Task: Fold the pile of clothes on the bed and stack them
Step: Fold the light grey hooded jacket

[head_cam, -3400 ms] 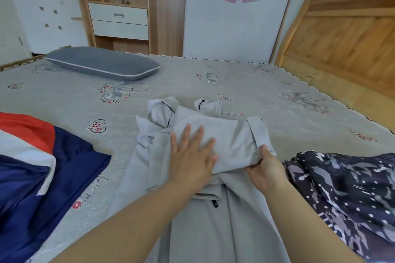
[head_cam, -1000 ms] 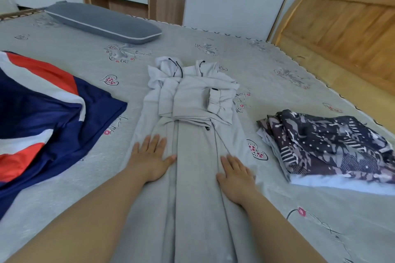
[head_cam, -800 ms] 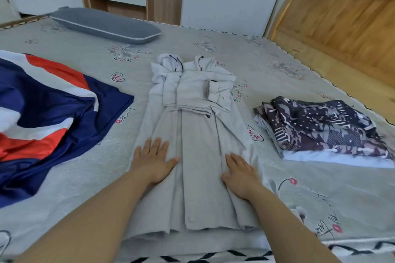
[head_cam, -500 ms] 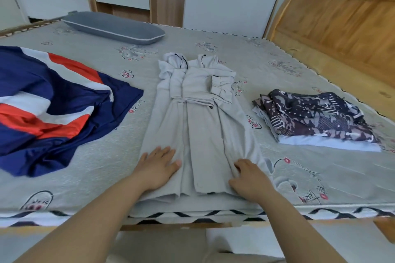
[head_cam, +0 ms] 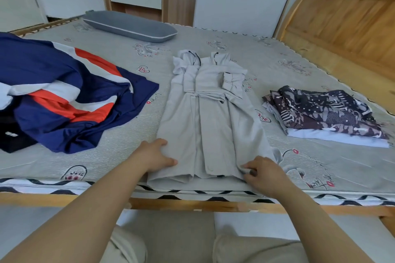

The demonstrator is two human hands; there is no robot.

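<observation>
A long light-grey coat [head_cam: 210,117] lies lengthwise on the bed [head_cam: 320,162], sleeves folded in over its chest, hem at the near edge. My left hand [head_cam: 155,157] grips the coat's lower left edge, fingers curled under the cloth. My right hand [head_cam: 261,174] pinches the lower right corner of the hem. A folded dark patterned garment [head_cam: 322,111] sits to the right. An unfolded navy, red and white garment [head_cam: 66,96] is heaped at the left.
A grey pillow [head_cam: 130,25] lies at the far side of the bed. The wooden headboard [head_cam: 346,17] rises at the right. A black item [head_cam: 12,136] lies by the left edge. The bed's wooden rail [head_cam: 192,205] runs just before my legs.
My flat hands slid down the coat from its middle to the hem. They now curl onto its lower corners. I have stepped back from the bed.
</observation>
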